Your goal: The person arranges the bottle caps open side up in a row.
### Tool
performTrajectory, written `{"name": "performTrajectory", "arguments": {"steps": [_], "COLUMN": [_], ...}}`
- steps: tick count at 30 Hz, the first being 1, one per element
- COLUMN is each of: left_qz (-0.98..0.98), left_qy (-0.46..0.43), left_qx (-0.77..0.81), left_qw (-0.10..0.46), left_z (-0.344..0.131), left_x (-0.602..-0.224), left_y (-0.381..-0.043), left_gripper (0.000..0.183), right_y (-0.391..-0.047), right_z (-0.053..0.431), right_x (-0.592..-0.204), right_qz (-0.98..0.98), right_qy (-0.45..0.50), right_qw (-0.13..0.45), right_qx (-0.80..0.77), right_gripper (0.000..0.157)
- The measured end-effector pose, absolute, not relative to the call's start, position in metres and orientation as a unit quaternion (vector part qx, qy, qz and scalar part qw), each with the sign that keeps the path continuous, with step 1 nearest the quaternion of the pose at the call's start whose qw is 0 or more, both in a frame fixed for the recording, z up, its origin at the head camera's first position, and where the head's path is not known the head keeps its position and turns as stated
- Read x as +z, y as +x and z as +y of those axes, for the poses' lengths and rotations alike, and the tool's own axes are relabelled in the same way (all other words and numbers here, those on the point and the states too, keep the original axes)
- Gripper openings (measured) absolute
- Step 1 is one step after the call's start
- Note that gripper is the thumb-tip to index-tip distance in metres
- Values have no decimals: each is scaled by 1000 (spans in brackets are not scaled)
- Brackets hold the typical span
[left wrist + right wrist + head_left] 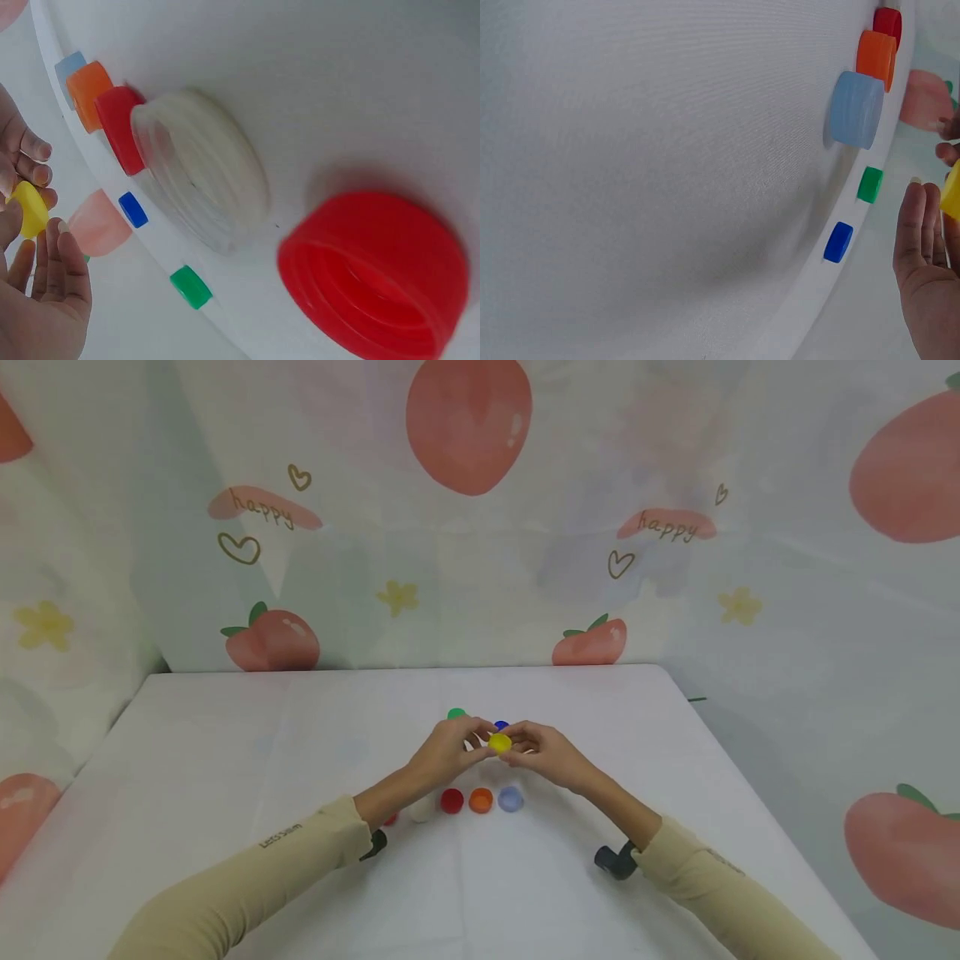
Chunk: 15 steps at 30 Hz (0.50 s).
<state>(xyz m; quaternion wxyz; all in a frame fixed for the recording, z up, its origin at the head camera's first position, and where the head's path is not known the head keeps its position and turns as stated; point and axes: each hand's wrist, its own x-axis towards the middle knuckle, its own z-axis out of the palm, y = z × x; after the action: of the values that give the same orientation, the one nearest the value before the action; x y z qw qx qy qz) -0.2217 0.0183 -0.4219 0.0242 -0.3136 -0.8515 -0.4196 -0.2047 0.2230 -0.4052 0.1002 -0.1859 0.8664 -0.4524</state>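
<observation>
Both hands meet over the middle of the table around a yellow bottle cap (499, 744), raised above the cloth. My left hand (447, 750) holds its left side between thumb and fingers, and my right hand (550, 755) grips the right side the same way. In the left wrist view the yellow cap (31, 210) sits between the left hand (56, 300) below and the right hand's fingertips (39, 172) above. Only part of the yellow cap (952, 193) shows in the right wrist view, beside the right hand (930, 277).
Nearer than the hands, a row of caps lies on the white table (525, 893): red (452, 801), orange (481, 800), light blue (511, 799), translucent (240, 172) and a large red one (375, 270). Behind the hands are green (456, 714) and blue (501, 725) caps.
</observation>
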Motion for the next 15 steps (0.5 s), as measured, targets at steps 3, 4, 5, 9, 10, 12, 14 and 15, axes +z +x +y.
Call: {"name": "performTrajectory", "arguments": {"steps": [3,4,5,9,10,12,14,15], "left_qz": [-855,-855,-855,-856,-856,-857,-857,-857], "left_qy": [-308,-308,-308,-312,-314,-314,-317,-320], "left_qx": [-418,-417,-417,-410,-409,-407,-403,-400], "left_qw": [8,2,-3,-25,-30,-43,-52,-54], "left_z": [22,24,25,32,33,36,38,39], "left_x": [-422,-422,-421,-420,-420,-421,-422,-422], "left_y": [-221,-220,-219,-217,-216,-215,-214,-214], "left_gripper": [31,30,30,31,31,32,31,31], "right_y": [-201,-200,-201,-201,-200,-198,-197,-195], "right_z": [225,226,230,241,243,246,249,251], "right_x": [-404,-404,-409,-414,-415,-415,-415,-415], "right_qz": [881,884,885,887,886,886,886,887], "right_qy": [-188,-190,-196,-210,-214,-219,-225,-227], "right_qw": [81,76,70,63,64,69,75,78], "right_qx": [-426,-420,-417,-406,-406,-402,-398,-395], "right_gripper": [37,37,37,37,37,37,36,35]}}
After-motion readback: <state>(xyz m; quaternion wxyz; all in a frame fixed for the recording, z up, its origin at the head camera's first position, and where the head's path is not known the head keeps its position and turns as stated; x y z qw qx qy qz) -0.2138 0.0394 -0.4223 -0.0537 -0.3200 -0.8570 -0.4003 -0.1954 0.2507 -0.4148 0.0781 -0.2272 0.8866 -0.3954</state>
